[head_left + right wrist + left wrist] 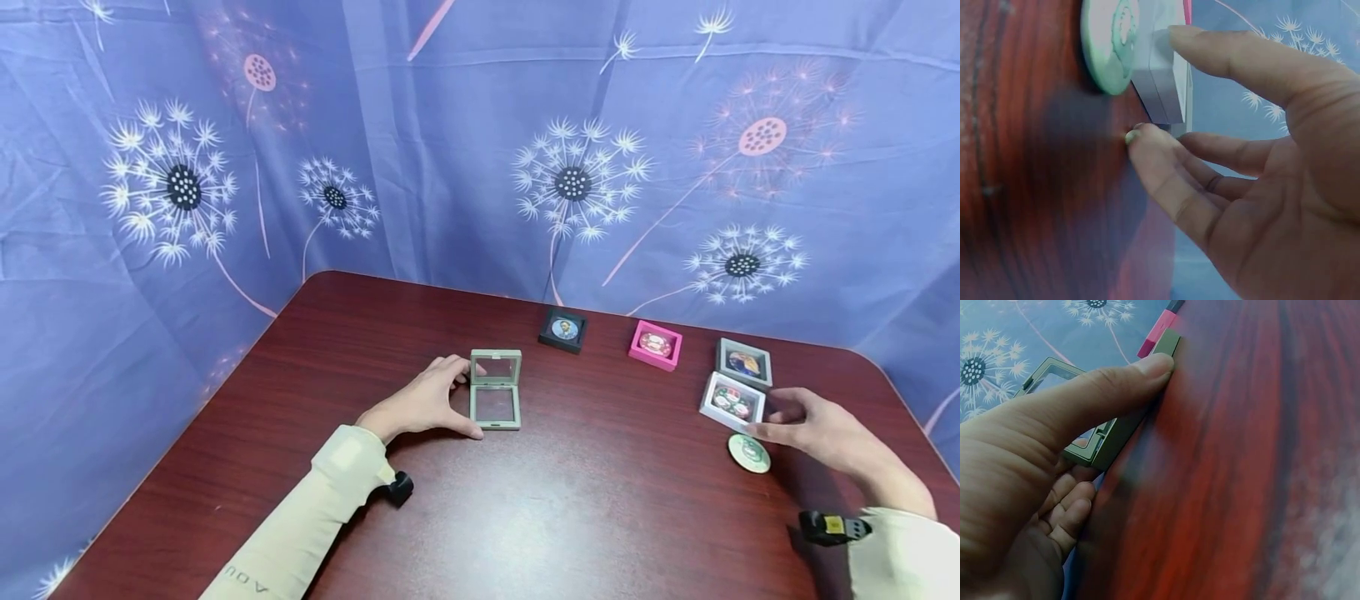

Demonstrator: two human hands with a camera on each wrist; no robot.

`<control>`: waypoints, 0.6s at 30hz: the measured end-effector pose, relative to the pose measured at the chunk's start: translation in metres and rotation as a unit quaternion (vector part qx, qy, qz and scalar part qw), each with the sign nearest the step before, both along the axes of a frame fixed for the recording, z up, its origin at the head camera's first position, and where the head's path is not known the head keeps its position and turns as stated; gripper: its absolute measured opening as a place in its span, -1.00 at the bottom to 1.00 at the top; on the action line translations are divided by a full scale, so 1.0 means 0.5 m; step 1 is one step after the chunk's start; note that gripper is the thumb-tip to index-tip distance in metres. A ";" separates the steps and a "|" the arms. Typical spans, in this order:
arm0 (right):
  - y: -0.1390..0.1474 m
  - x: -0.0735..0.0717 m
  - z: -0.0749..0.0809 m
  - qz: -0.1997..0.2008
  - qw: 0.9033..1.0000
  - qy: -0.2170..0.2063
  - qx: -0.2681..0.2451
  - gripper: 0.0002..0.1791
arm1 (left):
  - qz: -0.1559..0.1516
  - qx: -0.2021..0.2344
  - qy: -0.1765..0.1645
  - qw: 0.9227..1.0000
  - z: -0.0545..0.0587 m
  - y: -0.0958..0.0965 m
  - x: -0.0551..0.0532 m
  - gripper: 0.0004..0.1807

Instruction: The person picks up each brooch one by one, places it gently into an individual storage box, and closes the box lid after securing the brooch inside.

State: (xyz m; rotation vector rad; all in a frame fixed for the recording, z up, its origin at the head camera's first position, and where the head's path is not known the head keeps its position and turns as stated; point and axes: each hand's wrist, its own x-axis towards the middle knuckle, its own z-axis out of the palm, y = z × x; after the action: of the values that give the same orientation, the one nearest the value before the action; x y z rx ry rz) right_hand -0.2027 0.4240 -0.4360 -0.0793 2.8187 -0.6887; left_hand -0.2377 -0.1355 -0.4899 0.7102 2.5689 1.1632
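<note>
A green display case point(495, 406) stands open on the table, its clear-windowed lid raised at the back. My left hand point(423, 400) holds it from the left, thumb along the near edge and fingers near the lid; the thumb also lies on the case point(1124, 425) in the left wrist view. At the right, my right hand point(825, 433) is beside a white display case point(733, 402) with a patterned disc inside. Its thumb is at the white case's near corner, the other fingers spread loosely by the right side. A round green-and-white chip point(749, 453) lies just in front.
A grey case point(744, 363) sits behind the white one, touching or nearly so. Farther left along the back are a pink case point(656, 345) and a black case point(563, 329), each with a disc inside. Blue dandelion-print cloth point(465, 183) hangs behind the dark red table point(600, 500).
</note>
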 end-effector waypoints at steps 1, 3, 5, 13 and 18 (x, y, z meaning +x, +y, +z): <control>0.001 0.000 0.002 0.001 1.000 0.000 0.007 -0.01 | 0.001 0.000 0.000 1.000 0.000 0.000 0.000 -0.03; 0.001 0.001 0.005 0.004 1.000 0.000 0.024 -0.02 | 0.002 0.000 0.002 1.000 -0.001 0.000 0.000 -0.03; 0.001 0.002 0.007 0.009 0.999 -0.004 0.032 -0.04 | 0.002 0.000 0.004 1.000 -0.002 0.000 -0.001 -0.04; -0.006 0.010 0.020 0.028 0.998 -0.025 0.044 -0.14 | 0.001 -0.008 0.017 1.000 -0.004 -0.001 -0.002 -0.07; -0.004 0.014 0.017 0.028 0.998 -0.062 0.018 -0.22 | -0.001 -0.012 0.027 1.000 -0.003 0.000 -0.001 -0.08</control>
State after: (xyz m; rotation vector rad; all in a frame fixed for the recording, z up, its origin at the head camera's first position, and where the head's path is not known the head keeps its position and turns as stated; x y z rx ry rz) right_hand -0.1956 0.4222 -0.4275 -0.1048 2.6979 -0.6078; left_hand -0.2384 -0.1353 -0.4916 0.7479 2.6204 1.1257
